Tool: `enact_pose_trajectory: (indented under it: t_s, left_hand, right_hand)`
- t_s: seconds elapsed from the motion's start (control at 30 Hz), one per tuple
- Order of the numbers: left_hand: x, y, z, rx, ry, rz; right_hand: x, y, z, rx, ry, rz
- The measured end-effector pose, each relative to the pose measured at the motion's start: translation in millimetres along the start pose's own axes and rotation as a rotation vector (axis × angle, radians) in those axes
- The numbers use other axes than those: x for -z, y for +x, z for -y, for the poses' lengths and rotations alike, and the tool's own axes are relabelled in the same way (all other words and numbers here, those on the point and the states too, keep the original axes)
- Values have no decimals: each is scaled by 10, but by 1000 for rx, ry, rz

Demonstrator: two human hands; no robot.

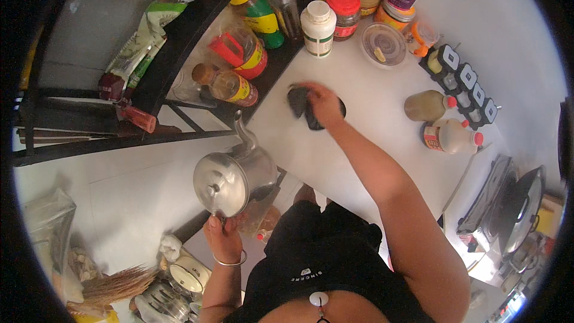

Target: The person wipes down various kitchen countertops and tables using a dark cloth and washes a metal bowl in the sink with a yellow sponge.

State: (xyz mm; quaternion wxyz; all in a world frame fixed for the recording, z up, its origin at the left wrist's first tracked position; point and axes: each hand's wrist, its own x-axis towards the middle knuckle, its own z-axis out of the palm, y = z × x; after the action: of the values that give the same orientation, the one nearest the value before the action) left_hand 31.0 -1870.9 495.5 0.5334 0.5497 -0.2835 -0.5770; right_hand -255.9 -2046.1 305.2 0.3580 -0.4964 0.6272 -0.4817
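My left hand [224, 233], with a bracelet at the wrist, grips the handle of a metal kettle [233, 179] at the left of the white tabletop. The kettle's lid is on, and its curved spout points toward the back. Over the tabletop [381, 157], my right hand [322, 102] is on a dark, round, flat object [314, 119], perhaps a cloth or a mat. The hand is blurred, and it hides part of that object. Its fingers are bent against the dark material; whether they grip it is not clear.
A white plastic bottle [318, 31] and a lidded round container [383, 45] stand at the back, among several jars. Two bottles with red caps, one of them [428, 105] nearer the back, and a black rack [462, 85] are at the right. A dark shelf [197, 22] with sauce bottles borders the left.
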Motion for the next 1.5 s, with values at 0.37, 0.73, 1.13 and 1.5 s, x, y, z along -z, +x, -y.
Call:
enact_pose_trajectory:
  t_s: [0.37,0.73,1.13,1.5]
  left_hand:
    - [271,-48,79,-13,18,-45]
    - [286,-3,-59,-55,105,-147]
    - [185,-6,-225,-90,80,-64]
    - [470,-150,-92,-52,-14,-148]
  right_hand:
    - [-486,205,23,181,-974,119]
    - [-1183,-1017,415,338,-769,524]
    - [-488,-1569,304,448,-608,761]
    - [-248,-1701,155,532,-612,780]
